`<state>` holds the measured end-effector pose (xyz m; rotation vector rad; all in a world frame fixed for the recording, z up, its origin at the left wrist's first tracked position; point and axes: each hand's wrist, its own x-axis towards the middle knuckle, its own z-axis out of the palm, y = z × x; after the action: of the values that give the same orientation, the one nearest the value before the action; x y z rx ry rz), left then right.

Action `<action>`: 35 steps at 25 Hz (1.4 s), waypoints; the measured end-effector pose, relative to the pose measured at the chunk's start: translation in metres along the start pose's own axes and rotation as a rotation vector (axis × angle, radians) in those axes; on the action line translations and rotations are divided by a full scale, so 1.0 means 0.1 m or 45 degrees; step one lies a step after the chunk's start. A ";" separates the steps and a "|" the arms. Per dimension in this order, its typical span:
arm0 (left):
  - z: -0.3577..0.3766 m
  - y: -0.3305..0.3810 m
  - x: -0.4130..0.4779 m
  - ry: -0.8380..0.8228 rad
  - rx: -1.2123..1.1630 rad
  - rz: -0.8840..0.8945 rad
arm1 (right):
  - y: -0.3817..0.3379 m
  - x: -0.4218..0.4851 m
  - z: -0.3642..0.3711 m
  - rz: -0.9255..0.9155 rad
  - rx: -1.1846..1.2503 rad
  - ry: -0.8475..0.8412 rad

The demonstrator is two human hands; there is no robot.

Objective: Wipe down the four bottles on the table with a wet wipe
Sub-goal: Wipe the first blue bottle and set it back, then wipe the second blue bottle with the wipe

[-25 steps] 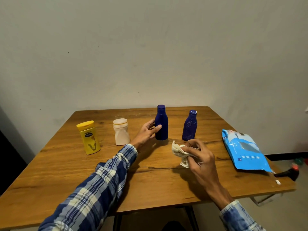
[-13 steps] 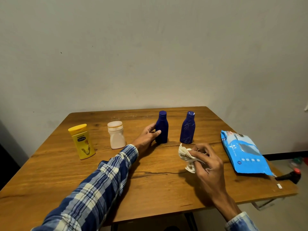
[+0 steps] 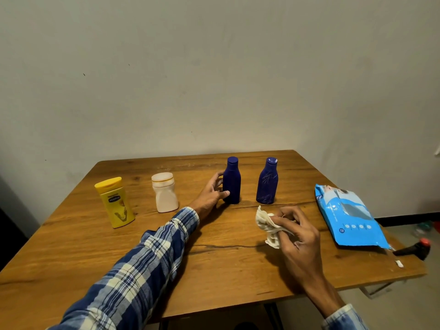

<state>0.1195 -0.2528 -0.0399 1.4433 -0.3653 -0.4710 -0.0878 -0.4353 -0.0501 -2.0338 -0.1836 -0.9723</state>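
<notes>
We noted the left hand [image 3: 212, 192] curled round the upright left blue bottle [image 3: 232, 181] mid-table, the right hand [image 3: 297, 232] pinching the bunched wet wipe [image 3: 267, 225] nearby; a loose grip risked toppling the right blue bottle [image 3: 267, 182].

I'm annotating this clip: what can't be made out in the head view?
All in the head view:
Fingertips of the left hand, hidden behind the left dark blue bottle it grips.
Part of the wet wipe, bunched inside the right hand.
Print on the yellow bottle and blue wipe pack, too small to read.
The black object with a red cap, too small to identify.
</notes>
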 end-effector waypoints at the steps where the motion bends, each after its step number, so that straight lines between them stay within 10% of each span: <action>1: 0.01 0.02 -0.02 -0.002 0.008 0.006 | 0.00 0.00 0.00 0.001 0.004 0.002; 11: 0.08 0.10 -0.24 0.240 0.123 0.149 | -0.06 0.01 -0.04 0.020 0.042 0.030; 20: 0.64 0.20 -0.59 0.499 0.591 0.763 | -0.11 0.04 -0.12 0.018 0.062 0.078; 35: 1.18 -0.03 0.20 0.314 0.603 0.296 | 0.04 0.09 -0.33 0.099 0.057 0.194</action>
<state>0.0763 -0.3640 -0.0324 1.8657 -0.4583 -0.0107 -0.0987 -0.4646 -0.0351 -1.9029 -0.0437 -1.0598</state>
